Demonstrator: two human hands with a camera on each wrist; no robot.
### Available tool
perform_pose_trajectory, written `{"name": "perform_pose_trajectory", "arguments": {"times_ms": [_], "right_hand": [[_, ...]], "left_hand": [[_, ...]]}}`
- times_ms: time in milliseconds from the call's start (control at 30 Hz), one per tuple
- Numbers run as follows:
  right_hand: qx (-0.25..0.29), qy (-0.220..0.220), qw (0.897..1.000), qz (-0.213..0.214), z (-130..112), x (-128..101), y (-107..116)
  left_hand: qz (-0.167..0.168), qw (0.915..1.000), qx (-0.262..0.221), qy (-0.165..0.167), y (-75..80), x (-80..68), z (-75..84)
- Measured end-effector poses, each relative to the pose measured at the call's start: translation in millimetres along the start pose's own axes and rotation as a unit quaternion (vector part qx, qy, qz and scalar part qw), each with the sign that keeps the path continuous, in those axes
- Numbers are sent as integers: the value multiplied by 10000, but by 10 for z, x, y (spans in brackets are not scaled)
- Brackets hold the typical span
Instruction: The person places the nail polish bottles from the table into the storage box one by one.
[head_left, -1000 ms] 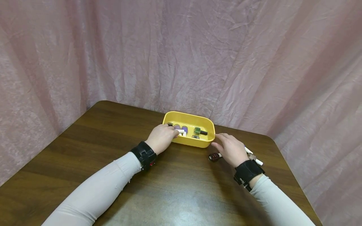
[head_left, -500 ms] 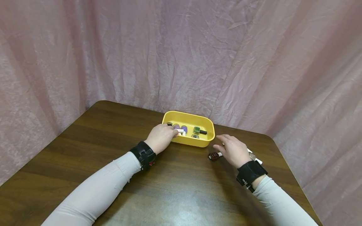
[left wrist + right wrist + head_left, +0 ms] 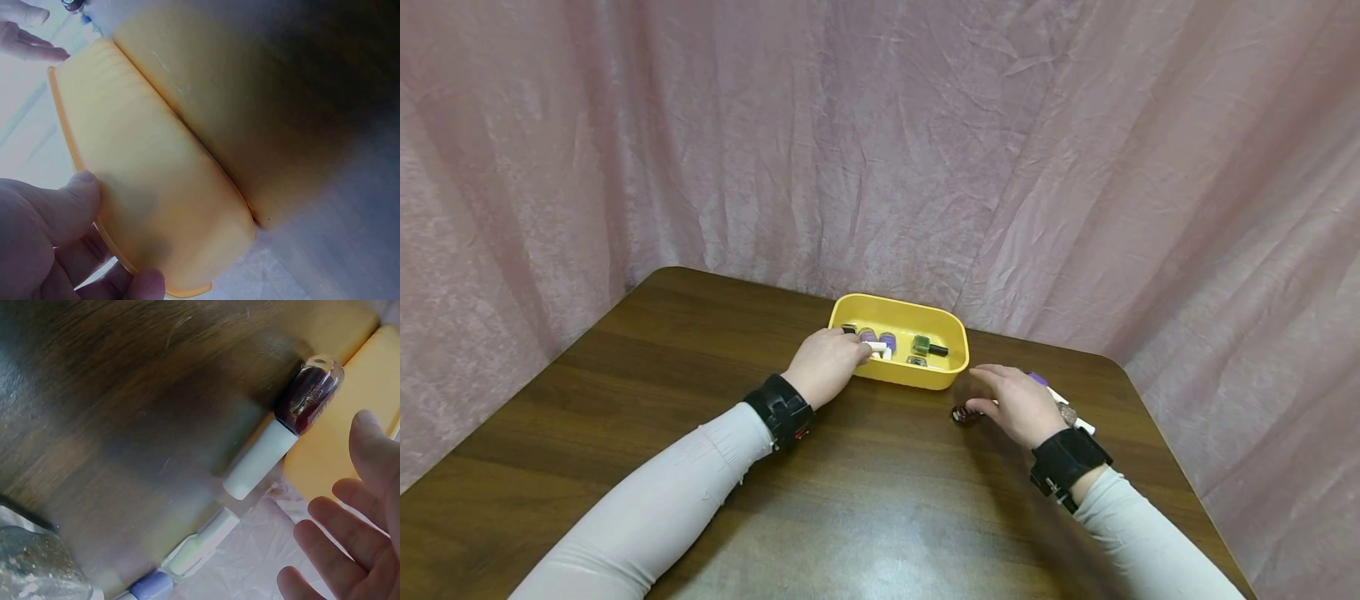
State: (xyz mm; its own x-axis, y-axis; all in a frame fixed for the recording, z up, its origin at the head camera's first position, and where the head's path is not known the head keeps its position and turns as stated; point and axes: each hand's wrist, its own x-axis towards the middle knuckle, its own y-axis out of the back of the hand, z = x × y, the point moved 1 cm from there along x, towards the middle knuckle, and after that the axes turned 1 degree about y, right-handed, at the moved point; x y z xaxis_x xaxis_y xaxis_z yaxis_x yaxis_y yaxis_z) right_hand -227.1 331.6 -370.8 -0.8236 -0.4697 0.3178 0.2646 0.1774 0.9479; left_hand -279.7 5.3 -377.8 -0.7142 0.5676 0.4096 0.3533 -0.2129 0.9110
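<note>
— What's in the yellow tub?
— Several nail polish bottles, a green one toward three o'clock. The left hand grips its nine o'clock rim.
— And the right hand?
— Released, fingers relaxed, over a dark red nail polish bottle lying on the counter.

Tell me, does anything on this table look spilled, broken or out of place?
Nothing looks spilled or broken. The only loose ends are a few nail polish bottles lying on their sides on the table outside the yellow tray: a dark red bottle under the right hand and others behind it. The left hand grips the tray's rim.
</note>
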Motion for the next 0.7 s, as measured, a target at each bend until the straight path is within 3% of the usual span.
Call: {"name": "perform_pose_trajectory", "arguments": {"times_ms": [700], "right_hand": [[109, 160, 9988, -454, 6, -43, -111]], "left_hand": [[44, 10000, 10, -1, -10, 1, -2]]}}
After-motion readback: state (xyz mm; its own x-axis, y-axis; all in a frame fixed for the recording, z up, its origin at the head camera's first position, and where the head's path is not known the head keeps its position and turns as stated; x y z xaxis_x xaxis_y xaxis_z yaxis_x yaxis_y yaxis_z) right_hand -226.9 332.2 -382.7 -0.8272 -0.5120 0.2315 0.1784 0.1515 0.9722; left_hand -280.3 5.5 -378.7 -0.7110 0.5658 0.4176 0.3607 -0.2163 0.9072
